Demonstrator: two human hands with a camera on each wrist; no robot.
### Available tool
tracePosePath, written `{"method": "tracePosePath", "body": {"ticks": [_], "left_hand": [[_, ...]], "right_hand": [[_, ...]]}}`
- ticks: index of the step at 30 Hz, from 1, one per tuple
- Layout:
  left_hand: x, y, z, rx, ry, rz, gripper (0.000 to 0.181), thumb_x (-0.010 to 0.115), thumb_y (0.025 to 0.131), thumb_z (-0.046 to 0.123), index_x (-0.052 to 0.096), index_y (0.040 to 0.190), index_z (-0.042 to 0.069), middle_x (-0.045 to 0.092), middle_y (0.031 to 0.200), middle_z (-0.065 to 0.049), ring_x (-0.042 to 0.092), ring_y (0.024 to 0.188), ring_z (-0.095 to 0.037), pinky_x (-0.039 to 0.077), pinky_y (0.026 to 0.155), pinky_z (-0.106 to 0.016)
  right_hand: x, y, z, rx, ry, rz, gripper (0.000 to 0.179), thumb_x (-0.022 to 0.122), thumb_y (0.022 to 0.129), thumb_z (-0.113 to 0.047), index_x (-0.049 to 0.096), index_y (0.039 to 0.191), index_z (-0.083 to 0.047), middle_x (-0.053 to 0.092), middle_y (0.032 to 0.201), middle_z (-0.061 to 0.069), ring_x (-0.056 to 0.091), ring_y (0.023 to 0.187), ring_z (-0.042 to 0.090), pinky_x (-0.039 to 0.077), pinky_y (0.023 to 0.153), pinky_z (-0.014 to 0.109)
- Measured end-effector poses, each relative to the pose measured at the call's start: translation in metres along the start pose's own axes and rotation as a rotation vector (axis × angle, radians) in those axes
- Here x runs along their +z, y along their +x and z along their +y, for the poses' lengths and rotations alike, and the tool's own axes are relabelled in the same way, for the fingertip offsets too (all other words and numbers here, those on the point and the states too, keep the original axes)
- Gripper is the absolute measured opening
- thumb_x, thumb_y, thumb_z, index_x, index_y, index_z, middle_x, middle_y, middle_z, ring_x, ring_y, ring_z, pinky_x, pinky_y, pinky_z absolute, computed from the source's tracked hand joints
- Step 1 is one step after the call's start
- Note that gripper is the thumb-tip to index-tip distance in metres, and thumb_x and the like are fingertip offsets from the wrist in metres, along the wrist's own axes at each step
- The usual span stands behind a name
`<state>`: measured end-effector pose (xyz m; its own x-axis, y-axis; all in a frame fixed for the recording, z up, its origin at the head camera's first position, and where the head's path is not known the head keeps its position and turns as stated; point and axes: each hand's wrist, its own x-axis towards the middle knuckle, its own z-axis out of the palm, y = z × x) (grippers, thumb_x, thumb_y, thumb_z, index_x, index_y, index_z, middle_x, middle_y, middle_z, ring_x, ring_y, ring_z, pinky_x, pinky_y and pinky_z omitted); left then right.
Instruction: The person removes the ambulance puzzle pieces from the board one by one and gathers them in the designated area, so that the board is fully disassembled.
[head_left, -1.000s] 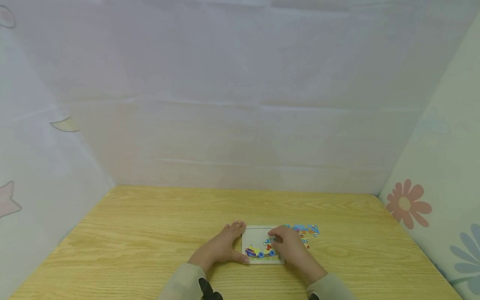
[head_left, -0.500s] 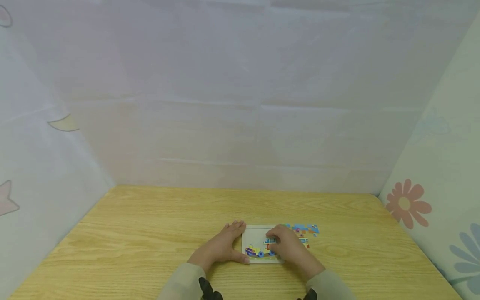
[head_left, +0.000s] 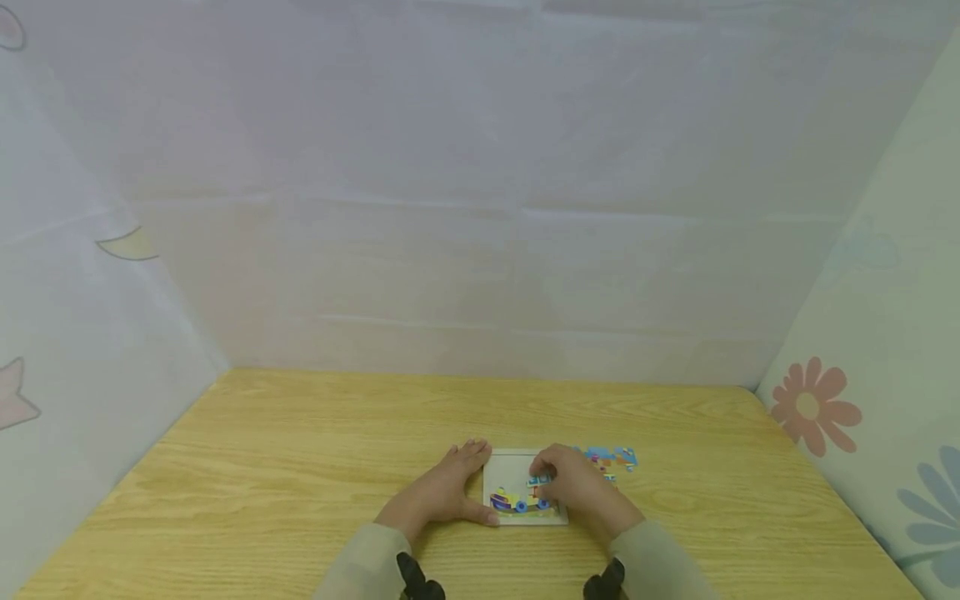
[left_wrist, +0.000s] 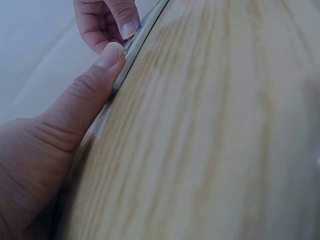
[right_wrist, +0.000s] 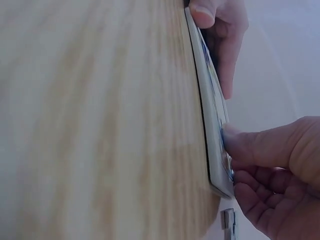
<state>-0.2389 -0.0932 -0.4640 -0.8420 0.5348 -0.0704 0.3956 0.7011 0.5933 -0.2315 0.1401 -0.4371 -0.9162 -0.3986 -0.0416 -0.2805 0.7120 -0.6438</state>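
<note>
We've got the puzzle board [head_left: 512, 468] flat on the bench [head_left: 337, 442], left grip [head_left: 444, 490] spread along its edge, seemingly so it won't slide; right grip [head_left: 576, 483] pinches a windowed piece [head_left: 534, 481] inside it, loose pieces [head_left: 619, 457] lying alongside, probably for quick reach.

Hands, two: one left hand [head_left: 441, 494], one right hand [head_left: 585, 483]; sleeves [head_left: 366, 560], two. Puzzle tray [head_left: 506, 467], one; table [head_left: 337, 433], one. Loose puzzle pieces [head_left: 624, 457], several, exact number too small to tell; large printed flowers [head_left: 807, 407], two.
</note>
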Motion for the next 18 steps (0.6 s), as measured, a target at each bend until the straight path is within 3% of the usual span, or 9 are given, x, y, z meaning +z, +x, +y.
{"method": "tracePosePath", "body": {"ticks": [9, 18], "left_hand": [[0.000, -0.001, -0.001, -0.011, -0.001, 0.005, 0.110, 0.074, 0.062, 0.059, 0.027, 0.146, 0.007, 0.019, 0.154, -0.010, 0.010, 0.142, -0.034, 0.014, 0.113, -0.053], [0.000, -0.001, 0.001, 0.001, -0.002, 0.008, 0.109, 0.075, 0.062, 0.058, 0.028, 0.146, 0.006, 0.020, 0.154, -0.011, 0.011, 0.142, -0.034, 0.014, 0.113, -0.053]], "right_hand": [[-0.003, 0.008, 0.000, -0.029, -0.012, -0.029, 0.016, 0.078, 0.071, -0.006, 0.065, 0.081, -0.008, 0.062, 0.081, -0.002, 0.054, 0.076, 0.012, 0.050, 0.068, 0.032], [-0.007, 0.011, -0.001, 0.003, -0.008, -0.054, 0.019, 0.080, 0.068, -0.005, 0.064, 0.079, -0.009, 0.057, 0.079, -0.002, 0.049, 0.075, 0.013, 0.046, 0.069, 0.030]]}}
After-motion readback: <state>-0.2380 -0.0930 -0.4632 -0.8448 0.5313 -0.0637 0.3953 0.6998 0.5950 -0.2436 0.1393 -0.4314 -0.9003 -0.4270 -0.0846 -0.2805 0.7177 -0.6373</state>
